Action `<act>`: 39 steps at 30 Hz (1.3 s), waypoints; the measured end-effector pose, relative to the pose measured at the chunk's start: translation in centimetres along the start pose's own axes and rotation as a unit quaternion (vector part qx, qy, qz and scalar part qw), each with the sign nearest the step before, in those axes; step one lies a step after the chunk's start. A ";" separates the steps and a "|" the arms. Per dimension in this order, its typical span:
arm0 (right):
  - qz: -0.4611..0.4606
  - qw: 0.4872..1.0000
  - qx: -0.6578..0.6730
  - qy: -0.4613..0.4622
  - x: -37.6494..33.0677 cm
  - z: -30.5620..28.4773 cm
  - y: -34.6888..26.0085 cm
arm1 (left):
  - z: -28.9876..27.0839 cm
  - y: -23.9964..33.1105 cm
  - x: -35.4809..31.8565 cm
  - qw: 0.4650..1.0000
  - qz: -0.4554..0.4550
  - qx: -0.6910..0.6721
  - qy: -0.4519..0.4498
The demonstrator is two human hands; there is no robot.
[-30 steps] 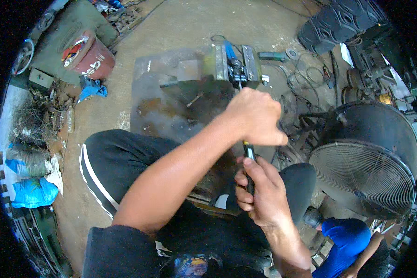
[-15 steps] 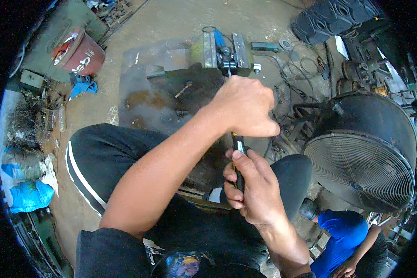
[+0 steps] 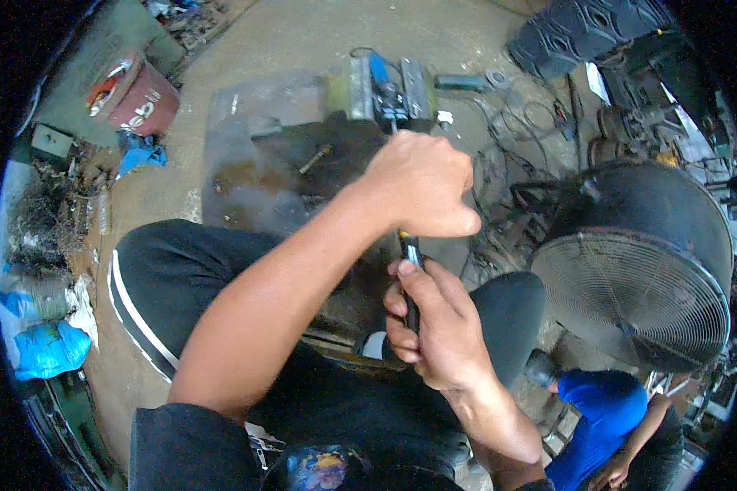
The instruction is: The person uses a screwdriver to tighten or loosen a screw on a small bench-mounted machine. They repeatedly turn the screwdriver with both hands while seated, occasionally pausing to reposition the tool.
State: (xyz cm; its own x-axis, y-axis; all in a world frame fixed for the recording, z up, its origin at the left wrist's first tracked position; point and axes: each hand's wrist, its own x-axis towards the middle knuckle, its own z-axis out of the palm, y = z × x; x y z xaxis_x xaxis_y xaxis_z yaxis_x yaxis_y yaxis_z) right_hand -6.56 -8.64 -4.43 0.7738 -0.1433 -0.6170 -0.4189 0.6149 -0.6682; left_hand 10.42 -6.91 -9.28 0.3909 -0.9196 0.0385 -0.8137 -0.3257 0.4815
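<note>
Black-handled tool (image 3: 412, 255) runs from the right hand (image 3: 438, 323) up beneath the left hand (image 3: 422, 182). The right hand grips its near end. Left bends over farther up, underside hidden; its hold cannot be told. Vise (image 3: 413, 86) just beyond.

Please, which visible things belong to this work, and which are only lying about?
Apparently in use: black-handled tool in left hand and right hand; bench vise; dark part between its jaws.

Apparently just around: angle grinder; reddish bucket; drum fan; blue plastic bag.

Downward fisheye view from overhead
</note>
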 end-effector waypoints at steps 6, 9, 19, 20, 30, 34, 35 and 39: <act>0.052 0.998 -0.006 0.022 -0.1 0.0 0.1 | -0.3 0.2 -0.2 0.998 -0.020 0.030 -0.052; 0.046 0.998 0.023 0.022 0.0 -0.1 0.1 | -0.4 0.3 -0.2 1.000 -0.004 -0.010 0.018; 0.132 0.989 0.039 0.060 -0.2 0.2 -0.1 | -0.1 0.1 -0.2 0.998 0.035 -0.044 -0.026; 0.133 0.989 0.027 0.060 -0.4 0.2 0.0 | -0.1 0.1 -0.3 0.999 0.031 -0.041 -0.013; 0.001 1.000 0.003 -0.006 0.1 -0.1 0.1 | 0.1 0.0 -0.2 1.000 0.003 0.004 -0.007; 0.142 0.988 0.015 0.060 -0.1 -0.3 0.4 | 0.4 -0.1 -0.4 0.999 0.022 -0.028 0.025; 0.096 0.995 -0.001 0.034 -0.2 -0.3 0.5 | 0.4 -0.1 -0.4 0.999 0.030 -0.039 0.000; 0.062 0.997 -0.019 0.036 0.0 -0.4 0.9 | 0.6 -0.3 -0.4 0.999 0.003 -0.003 0.040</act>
State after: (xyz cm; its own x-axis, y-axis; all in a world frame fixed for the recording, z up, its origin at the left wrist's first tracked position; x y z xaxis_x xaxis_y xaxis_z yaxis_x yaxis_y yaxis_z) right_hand -7.10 -8.39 -5.13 0.6797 -0.1243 -0.7229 -0.5281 0.6011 -0.5998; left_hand 10.24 -6.57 -9.92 0.4187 -0.9013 0.1106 -0.8137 -0.3184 0.4863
